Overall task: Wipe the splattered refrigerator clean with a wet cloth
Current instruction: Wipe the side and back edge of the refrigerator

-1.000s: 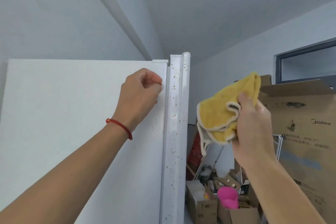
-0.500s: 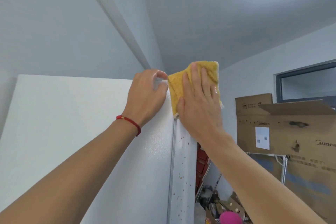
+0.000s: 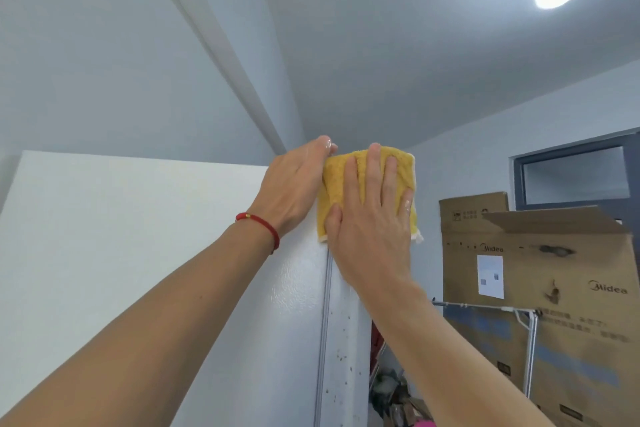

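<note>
Your right hand (image 3: pixel 372 215) and the yellow cloth (image 3: pixel 337 191) hide the top corner of the refrigerator (image 3: pixel 343 340) edge, your left hand (image 3: pixel 292 184) fingertips curl out of sight over its top, and the picture's bottom edge cuts off the speckled door edge.

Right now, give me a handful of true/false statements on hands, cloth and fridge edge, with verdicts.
1. The right hand presses the yellow cloth flat with straight fingers. True.
2. The cloth sits at the bottom of the fridge edge. False: it is at the top corner of the fridge edge.
3. The left hand holds the fridge top beside the cloth. True.
4. The edge below the cloth is spotless. False: brown specks still dot it.
5. The red bracelet is on the right wrist. False: left wrist.
</note>
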Demonstrator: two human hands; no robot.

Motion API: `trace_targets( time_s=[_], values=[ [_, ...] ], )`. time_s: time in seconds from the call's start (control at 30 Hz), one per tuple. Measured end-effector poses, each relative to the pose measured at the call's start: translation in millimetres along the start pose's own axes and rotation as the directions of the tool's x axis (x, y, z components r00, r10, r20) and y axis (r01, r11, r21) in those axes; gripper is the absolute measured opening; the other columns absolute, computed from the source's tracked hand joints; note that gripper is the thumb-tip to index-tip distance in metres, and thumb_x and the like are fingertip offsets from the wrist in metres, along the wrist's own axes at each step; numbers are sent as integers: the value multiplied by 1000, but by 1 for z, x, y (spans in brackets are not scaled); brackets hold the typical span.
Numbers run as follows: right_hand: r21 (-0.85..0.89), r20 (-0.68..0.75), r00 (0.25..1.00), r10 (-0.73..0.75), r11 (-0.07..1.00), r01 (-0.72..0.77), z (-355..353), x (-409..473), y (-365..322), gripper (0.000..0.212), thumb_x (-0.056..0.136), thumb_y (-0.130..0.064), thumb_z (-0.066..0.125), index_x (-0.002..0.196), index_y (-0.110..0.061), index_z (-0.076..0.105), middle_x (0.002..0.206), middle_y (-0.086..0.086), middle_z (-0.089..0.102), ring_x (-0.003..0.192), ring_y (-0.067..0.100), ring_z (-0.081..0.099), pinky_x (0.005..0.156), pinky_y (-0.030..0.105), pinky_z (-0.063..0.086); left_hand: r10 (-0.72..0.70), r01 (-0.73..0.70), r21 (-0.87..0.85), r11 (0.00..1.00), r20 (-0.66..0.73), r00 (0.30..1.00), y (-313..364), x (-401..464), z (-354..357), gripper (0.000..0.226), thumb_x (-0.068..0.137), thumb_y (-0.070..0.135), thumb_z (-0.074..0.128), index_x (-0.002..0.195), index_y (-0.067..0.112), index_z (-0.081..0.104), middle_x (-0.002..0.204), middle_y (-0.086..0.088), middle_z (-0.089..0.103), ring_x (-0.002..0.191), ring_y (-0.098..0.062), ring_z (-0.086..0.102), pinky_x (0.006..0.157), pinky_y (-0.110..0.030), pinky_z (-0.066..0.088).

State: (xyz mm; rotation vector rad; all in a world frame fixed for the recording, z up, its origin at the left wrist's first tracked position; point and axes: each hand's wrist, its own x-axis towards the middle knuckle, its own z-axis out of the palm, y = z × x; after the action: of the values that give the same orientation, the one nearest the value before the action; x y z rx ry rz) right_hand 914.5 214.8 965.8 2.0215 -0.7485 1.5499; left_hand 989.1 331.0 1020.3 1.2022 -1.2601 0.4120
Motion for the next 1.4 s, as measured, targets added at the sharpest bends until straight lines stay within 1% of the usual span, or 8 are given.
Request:
trace_targets(
  time_s=[0.1,0.33,0.47,0.6,0.83,0.97,1.27,1.4],
  values=[
    [-55,7,997,-75,996,76,8,-29,6,70,107,-34,33,166,-5,7,172,21,-10,159,42,-7,125,62,19,108,-106,91,990,-10,994,-7,-10,-1,57,91,53,29,115,21,70,113,10,69,109,-12,58,104,-36,44],
    [5,70,996,-62,998,62,26,-143,-7,69,104,-29,41,162,3,21,170,29,4,156,52,8,118,69,29,261,-248,192,949,-47,964,-47,-59,-5,54,94,49,38,130,21,68,141,12,61,133,-3,50,114,-18,33],
    [-21,51,997,-64,998,65,17,-88,0,69,106,-31,39,164,-1,17,171,27,0,157,49,3,120,68,23,316,-283,296,912,-68,946,-58,-74,-16,52,92,46,38,124,19,69,131,11,65,127,-7,54,109,-21,37],
    [-33,12,997,-76,997,76,-1,-6,9,71,104,-35,39,164,-6,16,173,21,-2,159,43,-1,125,64,17,307,-258,317,913,-113,945,-54,-75,-30,48,91,41,40,118,18,71,127,10,67,124,-7,55,102,-6,32],
    [29,106,978,-179,984,176,23,-137,10,65,113,-31,27,162,7,6,168,35,-6,155,54,-5,125,64,17,280,-236,370,898,-70,957,-68,-112,-34,45,87,38,42,114,18,71,122,9,69,121,-11,58,103,-23,39],
    [101,147,979,-140,987,126,32,-210,-3,65,106,-30,40,155,11,31,163,39,18,149,61,20,116,70,34,270,-236,408,882,-27,962,-69,-115,-27,44,85,40,42,112,20,70,121,9,69,119,-13,58,101,-31,44],
    [18,-45,997,-57,998,58,-3,-16,-5,68,101,-20,50,156,11,27,166,36,12,153,57,12,122,66,23,264,-221,433,874,-42,963,-50,-101,-17,37,82,22,50,113,18,69,125,9,67,122,-12,53,98,-20,35],
    [-4,-76,993,-88,996,88,9,-57,-5,65,104,-19,48,158,10,25,166,36,10,154,56,11,123,63,23,255,-219,463,859,-17,967,-55,-107,-21,47,77,17,49,121,20,67,131,11,63,126,-11,49,102,-22,35]
  ],
)
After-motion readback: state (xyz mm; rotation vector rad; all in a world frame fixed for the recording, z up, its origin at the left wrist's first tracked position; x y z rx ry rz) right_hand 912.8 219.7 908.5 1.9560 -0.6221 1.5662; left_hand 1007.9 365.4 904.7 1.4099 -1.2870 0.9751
